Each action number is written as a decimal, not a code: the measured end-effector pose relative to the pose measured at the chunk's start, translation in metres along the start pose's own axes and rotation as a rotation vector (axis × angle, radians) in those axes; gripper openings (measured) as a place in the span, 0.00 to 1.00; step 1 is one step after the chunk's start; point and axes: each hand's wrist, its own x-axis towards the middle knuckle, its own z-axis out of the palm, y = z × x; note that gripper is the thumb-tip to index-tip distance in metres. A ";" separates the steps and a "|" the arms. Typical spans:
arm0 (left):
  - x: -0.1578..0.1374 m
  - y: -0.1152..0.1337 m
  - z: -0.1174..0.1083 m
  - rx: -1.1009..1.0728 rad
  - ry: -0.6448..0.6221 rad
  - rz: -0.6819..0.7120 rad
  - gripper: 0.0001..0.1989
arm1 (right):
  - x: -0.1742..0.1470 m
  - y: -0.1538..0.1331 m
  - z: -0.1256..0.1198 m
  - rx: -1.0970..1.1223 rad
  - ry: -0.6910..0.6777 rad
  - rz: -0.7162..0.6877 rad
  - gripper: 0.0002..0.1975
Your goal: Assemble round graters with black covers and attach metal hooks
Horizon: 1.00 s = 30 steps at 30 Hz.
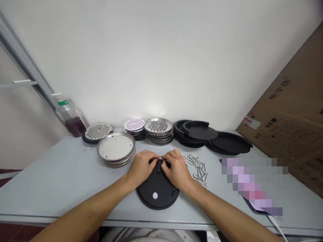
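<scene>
A round black disc [157, 193] with a white dot lies flat on the grey table [63, 188] in front of me. My left hand [141, 166] and my right hand [176, 169] both rest on its far edge. Their fingertips meet over a small silver metal clip [160, 157] at a notch in the disc. Both hands pinch that clip. A heap of several similar wire clips [198, 169] lies just to the right of my right hand.
Stacks stand along the wall: plain metal pans [116, 148], perforated metal discs [98, 131], spiked metal plates [158, 129], black rings and lids [199, 132]. A plastic bottle [68, 114] stands far left. A cardboard box [290, 127] leans at right, a blurred phone [254, 188] before it.
</scene>
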 end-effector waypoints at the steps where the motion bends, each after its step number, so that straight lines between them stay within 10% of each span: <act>1: 0.000 0.000 0.000 -0.006 -0.003 0.003 0.10 | 0.000 0.000 0.000 0.011 0.007 -0.002 0.09; 15: -0.004 0.006 -0.013 0.012 -0.213 0.086 0.24 | 0.011 0.006 -0.014 0.034 0.009 0.093 0.05; 30: -0.011 0.020 -0.019 0.189 -0.214 0.040 0.15 | 0.019 0.002 -0.039 0.387 -0.159 0.324 0.08</act>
